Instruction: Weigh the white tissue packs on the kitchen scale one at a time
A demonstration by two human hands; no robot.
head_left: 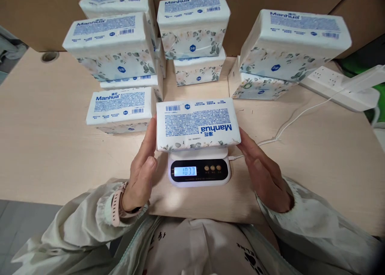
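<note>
A white Manhua tissue pack [195, 124] with blue print rests on a small white kitchen scale [200, 180], its lettering upside down to me. The lit display [185, 171] reads about 103.7; its last digit is hard to make out. My left hand [142, 170] presses its straight fingers against the pack's left end, thumb raised. At the opposite end, my right hand [263, 172] holds the pack the same way, its fingertips partly hidden behind the corner. The pack is held between both hands and covers most of the weighing plate.
Stacked tissue packs stand at the back left [110, 46], back middle [194, 26] and back right [296, 46]. Another pack [120, 108] lies just left of the scale. A white cable [278, 136] runs from the scale toward a power strip [339, 86]. Cardboard [210, 2] closes off the rear.
</note>
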